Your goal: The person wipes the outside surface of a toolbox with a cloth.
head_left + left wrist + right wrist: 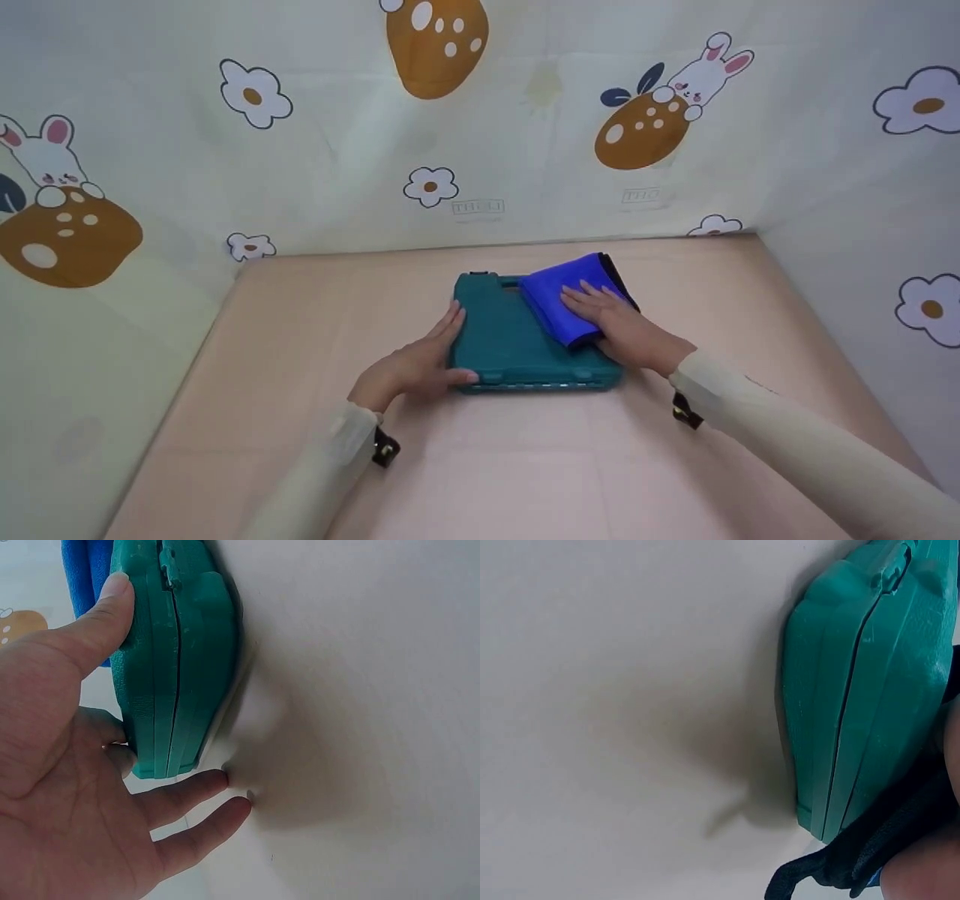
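A dark green hard plastic case (499, 330) lies flat on the table, its hinged or latched long side facing me. Over its right part is spread a folded blue cloth (551, 300) with black edging. My right hand (630, 326) rests flat on that cloth, fingers straight. At the case's left side, my left hand (416, 364) touches the edge with extended fingers, and its thumb lies on the near left corner. In the left wrist view, the thumb (105, 615) presses the case's top while two fingers stretch free below. The right wrist view shows black cloth edging (900, 817) hanging beside the case.
The table (315, 315) has a pale pinkish cover. Around its back and sides stand light walls (337, 150) printed with rabbits, flowers and brown fruit shapes. Small dark devices (386, 448) are strapped at both wrists.
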Demonstrator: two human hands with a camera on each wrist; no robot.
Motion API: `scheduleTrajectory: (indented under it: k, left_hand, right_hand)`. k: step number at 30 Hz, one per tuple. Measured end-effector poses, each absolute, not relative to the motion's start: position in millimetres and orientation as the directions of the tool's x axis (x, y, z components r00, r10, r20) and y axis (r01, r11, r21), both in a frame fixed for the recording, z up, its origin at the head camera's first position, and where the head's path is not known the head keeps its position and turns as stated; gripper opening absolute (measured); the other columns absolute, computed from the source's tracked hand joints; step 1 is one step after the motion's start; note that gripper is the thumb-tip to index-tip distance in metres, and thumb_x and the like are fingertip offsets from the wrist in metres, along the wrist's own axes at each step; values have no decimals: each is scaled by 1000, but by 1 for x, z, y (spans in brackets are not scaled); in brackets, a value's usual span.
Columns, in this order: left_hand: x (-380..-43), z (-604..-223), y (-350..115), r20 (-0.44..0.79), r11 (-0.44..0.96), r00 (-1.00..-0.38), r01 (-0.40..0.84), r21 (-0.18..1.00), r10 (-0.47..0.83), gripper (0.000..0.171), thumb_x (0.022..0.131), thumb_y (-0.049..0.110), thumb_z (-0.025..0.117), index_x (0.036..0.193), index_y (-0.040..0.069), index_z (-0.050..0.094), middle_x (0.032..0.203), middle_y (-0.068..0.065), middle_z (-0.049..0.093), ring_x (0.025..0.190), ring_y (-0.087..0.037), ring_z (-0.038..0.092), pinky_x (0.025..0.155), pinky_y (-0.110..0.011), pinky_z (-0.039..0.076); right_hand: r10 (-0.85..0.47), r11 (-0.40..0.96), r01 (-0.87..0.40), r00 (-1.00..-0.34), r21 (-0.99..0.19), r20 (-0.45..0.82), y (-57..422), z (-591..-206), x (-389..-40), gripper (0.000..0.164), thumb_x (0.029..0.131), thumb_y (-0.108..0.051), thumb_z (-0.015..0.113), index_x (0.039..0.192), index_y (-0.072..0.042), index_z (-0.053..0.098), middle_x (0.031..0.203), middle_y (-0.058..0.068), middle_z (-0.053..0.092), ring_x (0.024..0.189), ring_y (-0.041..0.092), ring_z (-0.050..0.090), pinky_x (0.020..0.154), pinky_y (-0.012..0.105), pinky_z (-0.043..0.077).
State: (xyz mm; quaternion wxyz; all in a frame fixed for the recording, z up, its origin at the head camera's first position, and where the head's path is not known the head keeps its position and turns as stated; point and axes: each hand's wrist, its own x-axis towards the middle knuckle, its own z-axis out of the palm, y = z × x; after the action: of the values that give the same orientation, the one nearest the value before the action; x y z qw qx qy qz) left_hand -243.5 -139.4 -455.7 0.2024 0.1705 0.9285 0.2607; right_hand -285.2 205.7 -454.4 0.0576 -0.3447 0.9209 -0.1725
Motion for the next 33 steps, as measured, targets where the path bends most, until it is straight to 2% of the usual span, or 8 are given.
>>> scheduleTrajectory:
  k: [7,17,33]
  left_hand:
    - [-244,-455,-139,-277,800,-863,212,562,423,110,90,56,69,164,20,-5,168,4,-14,153,-26,6,117,-50,22]
    - [-244,-456,-139,-281,799,-863,203,566,419,111,89,59,68,164,22,-5,168,6,-15,153,-27,5,117,-52,21]
    - [-243,-456,-140,-273,801,-866,211,560,420,110,90,58,68,164,23,-5,168,6,-15,153,-26,8,117,-51,22]
  right_hand:
    - [-667,689,-633,-744,-353,31,207,-453,-279,76,93,9,65,159,-5,30,164,12,25,152,36,9,119,52,9]
    - [-667,690,-632,-745,-353,32,207,-455,-275,76,94,8,66,159,-5,29,165,12,24,152,36,8,119,53,8]
    - [-664,698,-633,-747,-336,27,206,-454,-263,78,93,6,67,160,-8,29,165,9,25,152,35,8,119,53,10]
